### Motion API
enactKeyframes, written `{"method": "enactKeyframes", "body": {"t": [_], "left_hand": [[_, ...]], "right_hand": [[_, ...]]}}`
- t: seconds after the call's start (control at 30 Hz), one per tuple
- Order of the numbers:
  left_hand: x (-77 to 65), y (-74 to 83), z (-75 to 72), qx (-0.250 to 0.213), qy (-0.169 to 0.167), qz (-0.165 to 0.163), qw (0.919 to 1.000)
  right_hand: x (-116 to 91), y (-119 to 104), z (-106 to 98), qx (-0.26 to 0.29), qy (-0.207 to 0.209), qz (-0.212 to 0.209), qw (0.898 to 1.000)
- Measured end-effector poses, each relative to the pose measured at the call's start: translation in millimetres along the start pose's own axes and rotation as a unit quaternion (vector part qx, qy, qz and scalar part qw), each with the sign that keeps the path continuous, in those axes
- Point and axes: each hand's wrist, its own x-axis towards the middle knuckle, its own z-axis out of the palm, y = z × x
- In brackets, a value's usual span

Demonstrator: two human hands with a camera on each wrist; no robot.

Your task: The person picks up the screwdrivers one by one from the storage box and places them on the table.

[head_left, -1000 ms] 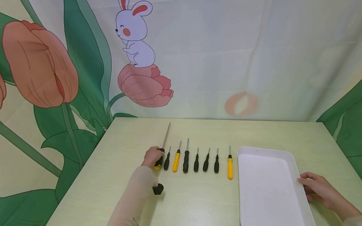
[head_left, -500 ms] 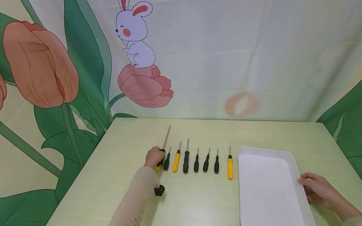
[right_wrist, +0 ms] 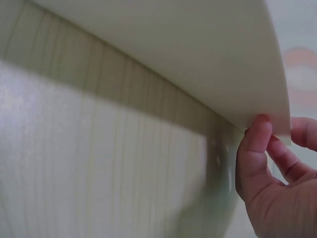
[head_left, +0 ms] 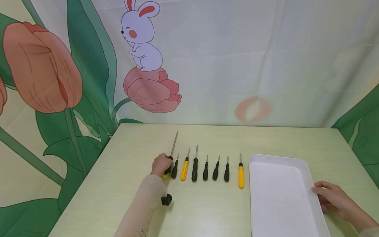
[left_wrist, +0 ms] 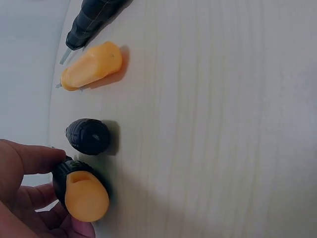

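At the left end of a row of screwdrivers, my left hand [head_left: 161,164] grips the handle of the longest screwdriver [head_left: 174,143], whose shaft points to the table's back. Its black handle ends in a yellow butt [left_wrist: 86,198], facing the camera in the left wrist view. Just right of it lies a short black screwdriver [head_left: 174,169], then a yellow-handled one [head_left: 184,169]. My right hand [head_left: 334,197] holds the right rim of a white tray [head_left: 278,191]. In the right wrist view, fingers [right_wrist: 255,139] of that hand pinch the tray wall [right_wrist: 198,59] near its edge.
Farther along the row lie a long black screwdriver [head_left: 194,169], several short black ones such as one screwdriver [head_left: 205,172], and a yellow screwdriver [head_left: 241,176] beside the tray. A printed curtain [head_left: 207,65] hangs behind the table [head_left: 207,210].
My left hand and the long screwdriver have shifted slightly rightward, and the shaft tip sits a little nearer to me. My right hand and the tray have stayed put.
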Motion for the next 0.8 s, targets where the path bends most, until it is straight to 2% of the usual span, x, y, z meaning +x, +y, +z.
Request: {"method": "enactKeyframes", "body": {"t": [0.13, 0.43, 0.8], "left_hand": [[-0.5, -2.2, -0.9, -0.012, 0.004, -0.003, 0.9999], [-1.0, -5.3, -4.4, 0.005, 0.001, 0.007, 1.0], [-1.8, -5.2, -7.4, 0.003, -0.01, 0.002, 0.9999]], "right_hand": [[-0.1, 0.1, -0.1, 0.0, 0.0, -0.001, 1.0], [0.1, 1.7, -1.8, 0.005, -0.001, -0.005, 1.0], [2.8, 2.1, -2.7, 0.007, -0.007, -0.005, 1.0]]}}
